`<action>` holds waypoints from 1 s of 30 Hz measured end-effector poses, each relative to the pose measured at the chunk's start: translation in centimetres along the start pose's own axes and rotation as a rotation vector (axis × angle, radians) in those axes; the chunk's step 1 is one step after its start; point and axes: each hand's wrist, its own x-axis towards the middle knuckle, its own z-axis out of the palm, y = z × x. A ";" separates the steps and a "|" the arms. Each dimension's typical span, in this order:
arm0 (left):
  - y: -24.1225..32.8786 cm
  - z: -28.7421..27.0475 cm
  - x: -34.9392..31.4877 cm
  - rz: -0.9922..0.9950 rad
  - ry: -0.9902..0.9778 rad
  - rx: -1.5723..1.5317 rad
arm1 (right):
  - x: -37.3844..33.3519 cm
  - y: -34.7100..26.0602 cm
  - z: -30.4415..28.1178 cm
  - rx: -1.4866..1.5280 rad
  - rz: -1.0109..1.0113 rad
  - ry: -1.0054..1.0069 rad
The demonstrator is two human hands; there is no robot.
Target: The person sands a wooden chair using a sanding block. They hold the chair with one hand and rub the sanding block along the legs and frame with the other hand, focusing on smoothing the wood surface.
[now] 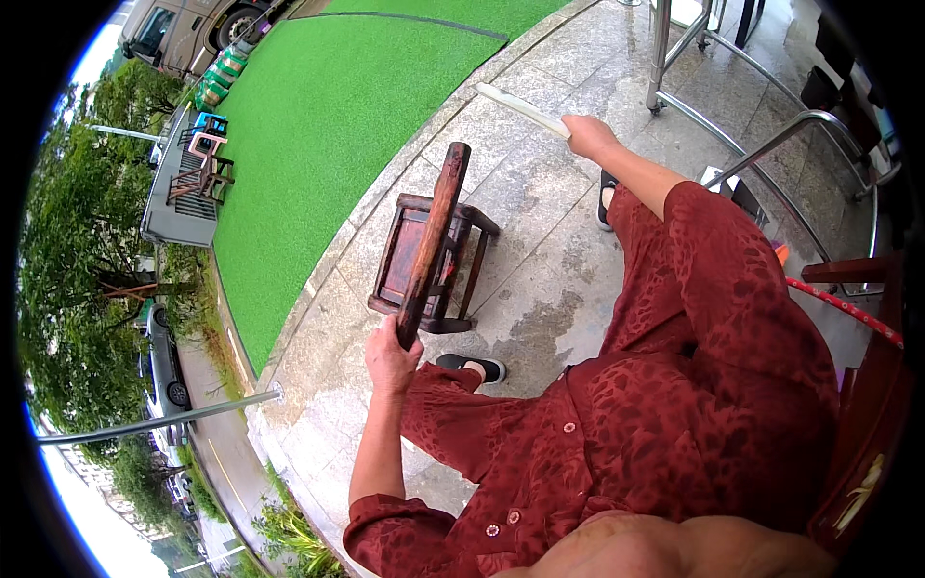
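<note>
My left hand (388, 360) is closed round the lower end of a thick, dark brown wooden bar (438, 226). The bar slants up across a small dark wooden stool (397, 252) standing on the paving. Whether bar and stool are joined, I cannot tell. Out to the right, my right hand (587, 136) grips one end of a long, pale, flat strip (520, 106). Its other end points away to the left, over the paving and apart from the stool. What the strip is made of does not show clearly.
Grey stone paving (540, 231) has damp patches. Green artificial turf (318, 125) lies beyond its curved edge. Metal tube frames (761, 159) stand at the right, and a red patterned stick (848, 313) lies near my seat. Small stools (204, 159) and a parked truck (183, 34) are far left.
</note>
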 end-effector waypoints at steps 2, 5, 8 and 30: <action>-2.1 -0.7 -0.4 0.068 -0.065 0.005 | -1.6 -0.1 0.9 0.062 -0.014 0.022; -5.7 -1.7 -1.2 0.106 -0.089 0.036 | -5.0 -3.2 2.4 0.428 0.026 -0.131; -5.8 -2.2 -1.5 0.102 -0.125 0.052 | -10.2 -6.7 3.0 0.826 0.140 -0.297; 9.7 3.5 -4.1 -0.078 0.050 -0.705 | -20.9 -13.9 0.8 1.011 0.024 -0.492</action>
